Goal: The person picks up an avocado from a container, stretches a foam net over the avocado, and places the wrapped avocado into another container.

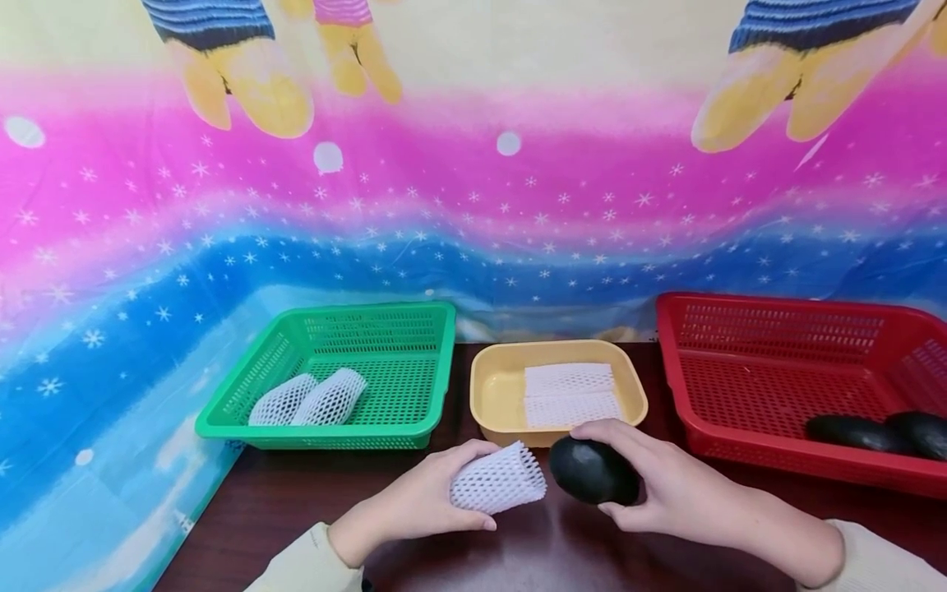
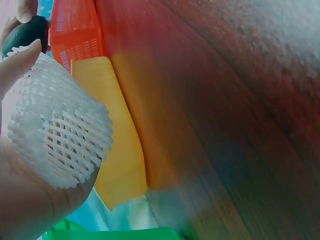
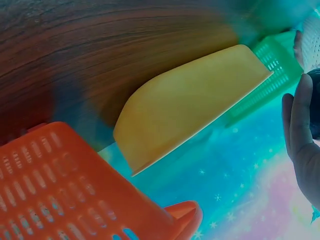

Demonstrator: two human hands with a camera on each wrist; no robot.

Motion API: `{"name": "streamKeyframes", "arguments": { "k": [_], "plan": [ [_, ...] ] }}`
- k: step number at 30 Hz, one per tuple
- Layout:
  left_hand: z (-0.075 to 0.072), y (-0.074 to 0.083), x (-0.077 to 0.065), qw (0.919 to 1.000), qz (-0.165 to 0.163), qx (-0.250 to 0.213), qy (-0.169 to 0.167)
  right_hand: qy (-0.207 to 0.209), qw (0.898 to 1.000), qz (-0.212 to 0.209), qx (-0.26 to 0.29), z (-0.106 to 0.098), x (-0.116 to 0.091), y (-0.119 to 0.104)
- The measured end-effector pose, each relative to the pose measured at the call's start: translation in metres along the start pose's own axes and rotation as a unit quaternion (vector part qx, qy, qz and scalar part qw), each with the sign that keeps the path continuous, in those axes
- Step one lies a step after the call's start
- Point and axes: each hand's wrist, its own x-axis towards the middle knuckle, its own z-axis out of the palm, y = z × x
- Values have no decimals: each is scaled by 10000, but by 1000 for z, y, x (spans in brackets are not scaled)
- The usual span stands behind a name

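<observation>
In the head view my left hand (image 1: 425, 495) grips a white foam net sleeve (image 1: 494, 478), its open end facing right. My right hand (image 1: 658, 485) holds a dark green, smooth oval fruit that looks like an avocado (image 1: 594, 470), thumb below and fingers over the top. The avocado's left end is right by the sleeve's mouth. In the left wrist view the foam net sleeve (image 2: 60, 120) fills the left hand, with the avocado (image 2: 26, 36) beyond its far end. Only a sliver of the avocado (image 3: 315, 105) shows in the right wrist view.
A green basket (image 1: 436, 370) at left holds two net-covered pieces (image 1: 329, 399). The yellow tub (image 1: 484, 403) in the middle contains flat foam nets (image 1: 570, 395). At right, a red basket (image 1: 777, 378) holds dark fruits (image 1: 851, 432). A printed cloth (image 1: 473, 181) hangs behind the table.
</observation>
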Motion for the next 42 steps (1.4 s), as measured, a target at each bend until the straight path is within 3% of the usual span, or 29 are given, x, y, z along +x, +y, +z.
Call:
{"name": "streamKeyframes", "arguments": {
  "k": [11, 23, 29, 42],
  "plan": [
    [6, 5, 5, 9996, 114, -180, -193, -95, 9998, -167, 58, 4, 10, -4],
    [6, 9, 9, 9995, 308, 75, 29, -93, 9996, -264, -13, 7, 13, -3],
    [5, 14, 13, 9988, 373, -16, 317, -108, 9995, -294, 22, 8, 15, -5],
    [14, 17, 19, 9974, 563, -224, 399, -125, 9994, -287, 166, 16, 18, -6]
  ]
}}
